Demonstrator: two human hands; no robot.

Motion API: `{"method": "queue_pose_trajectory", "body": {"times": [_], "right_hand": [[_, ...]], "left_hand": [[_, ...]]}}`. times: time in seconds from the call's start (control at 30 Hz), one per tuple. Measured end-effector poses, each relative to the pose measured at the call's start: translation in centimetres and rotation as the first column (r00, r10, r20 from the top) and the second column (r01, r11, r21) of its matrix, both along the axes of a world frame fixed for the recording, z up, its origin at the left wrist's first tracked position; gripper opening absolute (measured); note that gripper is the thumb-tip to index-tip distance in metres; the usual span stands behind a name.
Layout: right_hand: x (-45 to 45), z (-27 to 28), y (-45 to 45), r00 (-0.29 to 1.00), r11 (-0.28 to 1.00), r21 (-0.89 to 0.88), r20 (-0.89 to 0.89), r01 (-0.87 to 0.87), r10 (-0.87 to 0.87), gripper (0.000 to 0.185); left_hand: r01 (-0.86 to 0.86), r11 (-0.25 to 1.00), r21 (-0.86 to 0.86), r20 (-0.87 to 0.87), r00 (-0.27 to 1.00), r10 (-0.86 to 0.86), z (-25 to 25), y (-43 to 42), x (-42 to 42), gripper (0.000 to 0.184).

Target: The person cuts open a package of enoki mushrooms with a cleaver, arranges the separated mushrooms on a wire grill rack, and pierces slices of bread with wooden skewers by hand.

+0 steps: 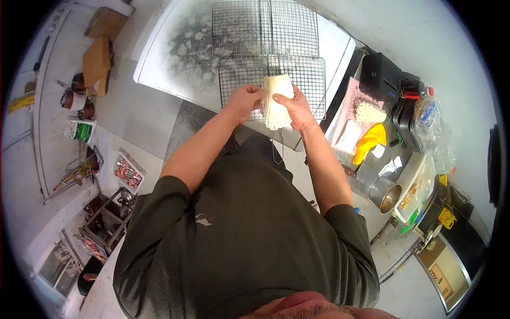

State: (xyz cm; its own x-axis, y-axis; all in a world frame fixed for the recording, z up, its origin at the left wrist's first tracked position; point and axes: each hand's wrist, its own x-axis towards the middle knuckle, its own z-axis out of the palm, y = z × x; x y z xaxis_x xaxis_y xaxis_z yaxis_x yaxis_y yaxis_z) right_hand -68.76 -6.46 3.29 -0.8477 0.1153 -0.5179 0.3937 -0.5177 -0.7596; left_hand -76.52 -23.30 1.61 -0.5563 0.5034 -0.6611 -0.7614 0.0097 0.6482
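Evidently both hands are working above the near edge of the closer wire-mesh grill rack point(234, 80), which is lying on the white table point(151, 58), with a second mesh rack point(292, 26) lying just beyond. Between the hands, a flattened bundle of enoki mushrooms point(277, 103), by the look of it, is hanging with its knobbly ends toward the wearer; cannot tell whether it is touching the mesh. Right hand point(299, 110) is clamping it, thumb pressing flat on the upper face, other fingers going behind, mostly hidden. Left hand point(246, 102) is seemingly pinching strands at the left edge, fingers bunching close together. My reading: the step in hand is teasing apart or evening the strands; the next move is calling for a firm but uncrushing right thumb and a light left pinch. A similar pale bundle point(370, 112) is lying on pink printed paper point(349, 103) at right
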Motion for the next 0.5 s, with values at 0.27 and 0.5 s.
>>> {"method": "queue_pose_trajectory", "body": {"times": [0.27, 0.5], "right_hand": [[-0.9, 0.7, -0.2, 0.996, 0.997, -0.078, 0.086, -0.010, 0.017, 0.062], [-1.8, 0.9, -2.2, 0.996, 0.997, 0.015, 0.044, -0.079, 0.078, 0.061]], "left_hand": [[0.028, 0.970, 0.242, -0.041, 0.999, -0.019, -1.8, -0.8, 0.3, 0.026], [0.285, 0.950, 0.126, -0.176, 0.949, -0.261, -2.3, -1.3, -1.8, 0.029]]}}
